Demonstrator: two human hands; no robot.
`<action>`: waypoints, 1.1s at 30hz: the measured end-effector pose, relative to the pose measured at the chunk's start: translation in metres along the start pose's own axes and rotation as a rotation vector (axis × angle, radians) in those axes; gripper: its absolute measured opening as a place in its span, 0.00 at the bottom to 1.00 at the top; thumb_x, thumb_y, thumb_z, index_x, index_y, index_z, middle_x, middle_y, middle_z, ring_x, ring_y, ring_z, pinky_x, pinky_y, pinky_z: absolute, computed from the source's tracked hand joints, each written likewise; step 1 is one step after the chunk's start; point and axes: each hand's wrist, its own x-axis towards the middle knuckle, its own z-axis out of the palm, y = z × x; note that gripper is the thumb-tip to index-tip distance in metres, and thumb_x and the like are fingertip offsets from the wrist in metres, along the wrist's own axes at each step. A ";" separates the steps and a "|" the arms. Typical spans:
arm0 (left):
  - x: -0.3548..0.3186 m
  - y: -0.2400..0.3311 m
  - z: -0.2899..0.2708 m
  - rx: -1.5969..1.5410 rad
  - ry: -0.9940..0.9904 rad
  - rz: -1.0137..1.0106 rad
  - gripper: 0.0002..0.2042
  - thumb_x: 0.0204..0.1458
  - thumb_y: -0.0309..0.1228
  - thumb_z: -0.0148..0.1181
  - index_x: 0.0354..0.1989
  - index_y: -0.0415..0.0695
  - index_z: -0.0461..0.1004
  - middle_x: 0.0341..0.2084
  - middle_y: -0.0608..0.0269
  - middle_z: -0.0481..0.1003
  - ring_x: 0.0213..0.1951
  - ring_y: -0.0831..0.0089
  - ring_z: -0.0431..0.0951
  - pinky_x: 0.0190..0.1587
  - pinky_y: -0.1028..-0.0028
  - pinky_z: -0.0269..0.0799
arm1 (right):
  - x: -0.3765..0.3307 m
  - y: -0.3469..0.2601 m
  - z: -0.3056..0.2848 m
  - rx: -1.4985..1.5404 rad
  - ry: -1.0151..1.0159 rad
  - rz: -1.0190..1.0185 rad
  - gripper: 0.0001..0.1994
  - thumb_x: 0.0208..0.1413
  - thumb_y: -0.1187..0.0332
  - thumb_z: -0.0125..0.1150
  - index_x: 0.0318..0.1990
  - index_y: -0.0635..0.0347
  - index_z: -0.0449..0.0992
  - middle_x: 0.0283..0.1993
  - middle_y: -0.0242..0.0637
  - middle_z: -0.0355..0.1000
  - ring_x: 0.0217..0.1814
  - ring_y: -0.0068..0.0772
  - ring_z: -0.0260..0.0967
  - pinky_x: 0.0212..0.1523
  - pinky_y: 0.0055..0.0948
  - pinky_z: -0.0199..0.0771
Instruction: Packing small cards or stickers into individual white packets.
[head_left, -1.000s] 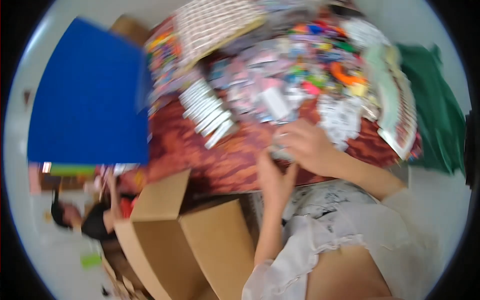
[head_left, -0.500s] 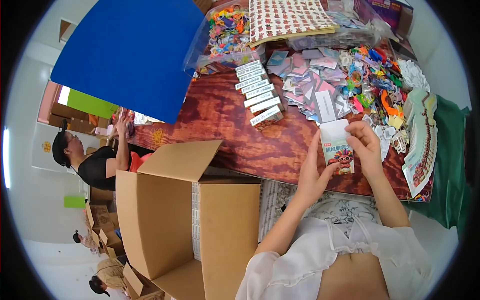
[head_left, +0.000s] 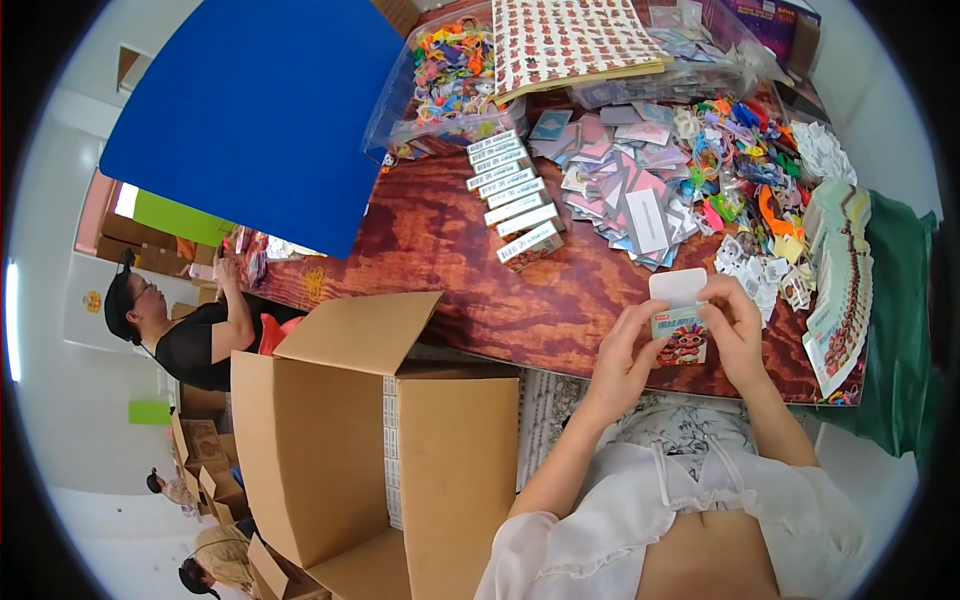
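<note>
- One printed paperboard box [head_left: 685,338], white flap raised, sits between two hands above the near edge of the table [head_left: 430,235].
- Left hand [head_left: 620,368]: fingers curled closed, thumb on its front.
- Right hand [head_left: 735,325]: bent fingers and thumb gripping its upper right.
- One large open corrugated carton [head_left: 460,470] alongside.
- About eight slim boxes [head_left: 512,190], overlapping in one row.
- Two clear plastic bins [head_left: 440,138] beyond.
</note>
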 end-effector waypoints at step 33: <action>-0.015 -0.016 0.001 0.256 0.200 0.232 0.20 0.51 0.10 0.57 0.54 0.38 0.69 0.45 0.53 0.72 0.42 0.69 0.76 0.42 0.75 0.75 | -0.008 -0.001 -0.016 -0.263 -0.099 -0.391 0.10 0.50 0.72 0.68 0.39 0.62 0.74 0.39 0.41 0.72 0.40 0.47 0.71 0.39 0.38 0.71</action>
